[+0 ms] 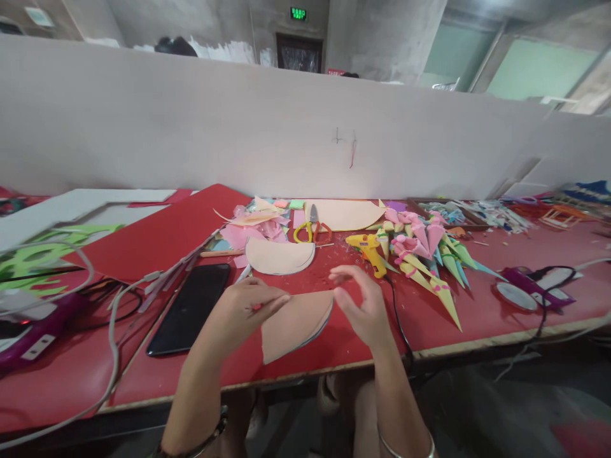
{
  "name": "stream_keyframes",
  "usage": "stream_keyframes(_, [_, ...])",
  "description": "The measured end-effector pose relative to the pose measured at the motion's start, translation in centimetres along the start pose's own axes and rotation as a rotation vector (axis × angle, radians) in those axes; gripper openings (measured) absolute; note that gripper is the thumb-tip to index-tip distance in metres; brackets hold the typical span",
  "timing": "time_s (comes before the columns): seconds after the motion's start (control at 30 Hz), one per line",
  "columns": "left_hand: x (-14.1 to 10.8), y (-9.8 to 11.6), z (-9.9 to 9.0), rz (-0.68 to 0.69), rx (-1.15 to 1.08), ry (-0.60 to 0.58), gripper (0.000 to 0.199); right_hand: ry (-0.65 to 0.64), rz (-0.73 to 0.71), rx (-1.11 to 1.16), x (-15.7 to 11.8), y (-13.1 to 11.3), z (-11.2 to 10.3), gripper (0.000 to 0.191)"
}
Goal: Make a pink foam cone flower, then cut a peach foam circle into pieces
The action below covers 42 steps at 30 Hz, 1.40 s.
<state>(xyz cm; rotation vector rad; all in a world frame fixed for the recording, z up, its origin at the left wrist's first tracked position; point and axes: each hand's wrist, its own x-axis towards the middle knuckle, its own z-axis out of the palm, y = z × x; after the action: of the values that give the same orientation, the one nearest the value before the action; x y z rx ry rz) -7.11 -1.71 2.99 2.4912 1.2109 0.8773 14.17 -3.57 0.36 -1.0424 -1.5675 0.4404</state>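
A tan half-round sheet [291, 327], paper or thin foam, is tilted over the red table in front of me. My left hand [251, 312] is closed, thumb and finger pinching the sheet's upper left edge. At its upper right corner is my right hand [360, 305], fingers apart and curved, the thumb beside the corner; whether it touches is unclear. Just beyond lies another tan half-round piece [279, 256]. Scissors [312, 226] with yellow and red handles lie behind that piece. A yellow glue gun [366, 249] rests beyond my right hand.
Several pastel paper cones [429, 248] are heaped at the right. A black phone [191, 312] lies left of my left hand. Pink scraps [252, 226] and a large red sheet [162, 235] sit farther back. Purple power strips [42, 337] with cables flank the workspace. A pale partition [214, 127] stands behind.
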Motion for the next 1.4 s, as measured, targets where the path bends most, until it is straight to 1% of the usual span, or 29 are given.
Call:
stream_keyframes(0.07, [0.2, 0.2, 0.1, 0.027, 0.032, -0.019, 0.027, -0.178, 0.023, 0.071, -0.1, -0.4, 0.5, 0.014])
stream_keyframes(0.1, [0.3, 0.4, 0.2, 0.05, 0.067, -0.013, 0.024, -0.233, 0.039, 0.07, -0.1, -0.5, 0.8, 0.017])
stream_keyframes(0.13, [0.5, 0.7, 0.3, 0.08, 0.111, -0.004, 0.02, -0.259, 0.055, 0.059, -0.2, -0.6, 1.1, 0.021])
stream_keyframes(0.2, [0.8, 1.5, 0.7, 0.152, 0.217, 0.02, 0.016, -0.266, 0.081, 0.044, -0.3, -0.6, 1.6, 0.026])
stream_keyframes(0.3, [1.2, 2.7, 1.2, 0.276, 0.376, 0.087, 0.017, -0.279, 0.092, 0.06, -0.4, -0.7, 2.1, 0.027])
stream_keyframes(0.4, [1.5, 3.4, 1.6, 0.336, 0.476, 0.227, 0.018, -0.259, 0.092, 0.073, -0.4, -0.8, 2.1, 0.027])
stream_keyframes(0.5, [1.5, 3.0, 1.4, 0.319, 0.524, 0.306, 0.018, -0.209, 0.098, 0.071, -0.4, -0.8, 1.7, 0.028])
stream_keyframes(0.6, [1.1, 1.4, 0.7, 0.248, 0.586, 0.321, 0.019, -0.145, 0.132, 0.067, -0.3, -0.4, 1.0, 0.029])
stream_keyframes(0.67, [0.7, 0.2, 0.1, 0.152, 0.649, 0.323, 0.022, -0.065, 0.175, 0.089, -0.2, 0.1, 0.6, 0.028])
stream_keyframes(0.7, [0.6, -0.4, -0.1, 0.079, 0.663, 0.323, 0.023, -0.007, 0.203, 0.106, -0.2, 0.4, 0.4, 0.027])
stream_keyframes(0.73, [0.4, -0.8, -0.2, -0.011, 0.637, 0.31, 0.023, 0.058, 0.234, 0.122, -0.2, 0.6, 0.4, 0.027])
stream_keyframes(0.77, [0.3, -1.1, -0.1, -0.096, 0.554, 0.277, 0.024, 0.123, 0.266, 0.137, -0.2, 0.8, 0.4, 0.027])
stream_keyframes(0.8, [0.3, -1.2, 0.0, -0.16, 0.419, 0.223, 0.025, 0.18, 0.295, 0.151, -0.2, 0.9, 0.5, 0.026])
stream_keyframes(0.83, [0.3, -1.1, 0.2, -0.195, 0.25, 0.153, 0.027, 0.226, 0.32, 0.167, -0.2, 0.9, 0.6, 0.026])
stream_keyframes(0.9, [0.4, -0.5, 1.0, -0.191, -0.092, 0.009, 0.028, 0.263, 0.356, 0.2, -0.1, 0.8, 1.1, 0.026])
stream_keyframes(0.93, [0.5, -0.1, 1.4, -0.184, -0.212, -0.037, 0.028, 0.255, 0.366, 0.21, -0.1, 0.7, 1.3, 0.027])
stream_keyframes(0.97, [0.7, 0.3, 1.7, -0.197, -0.288, -0.057, 0.028, 0.238, 0.37, 0.209, -0.2, 0.6, 1.5, 0.028])
stream_keyframes(1.03, [0.9, 0.9, 2.3, -0.245, -0.348, -0.044, 0.026, 0.207, 0.358, 0.169, -0.2, 0.5, 1.8, 0.028])
stream_keyframes(1.07, [1.0, 1.0, 2.4, -0.267, -0.348, -0.022, 0.025, 0.211, 0.329, 0.125, -0.2, 0.4, 1.9, 0.026])
stream_keyframes(1.13, [1.1, 1.0, 2.6, -0.292, -0.315, 0.023, 0.028, 0.262, 0.212, -0.023, -0.3, 0.5, 2.1, 0.021])
stream_keyframes(1.2, [1.2, 0.9, 2.6, -0.313, -0.263, 0.061, 0.032, 0.309, 0.055, -0.208, -0.4, 0.5, 2.2, 0.027])
stream_keyframes(1.23, [1.3, 0.8, 2.6, -0.318, -0.247, 0.071, 0.033, 0.296, -0.018, -0.274, -0.4, 0.5, 2.3, 0.031])
stream_keyframes(1.27, [1.3, 0.8, 2.6, -0.311, -0.248, 0.073, 0.032, 0.248, -0.075, -0.297, -0.4, 0.4, 2.4, 0.034])
stream_keyframes(1.3, [1.3, 0.8, 2.6, -0.291, -0.267, 0.061, 0.031, 0.179, -0.106, -0.272, -0.5, 0.2, 2.5, 0.034])
stream_keyframes(1.33, [1.3, 0.9, 2.7, -0.26, -0.301, 0.039, 0.031, 0.099, -0.113, -0.212, -0.6, 0.0, 2.6, 0.033])
stream_keyframes(1.4, [1.4, 1.1, 2.8, -0.187, -0.39, -0.013, 0.031, -0.052, -0.075, -0.046, -0.7, -0.4, 2.8, 0.032])
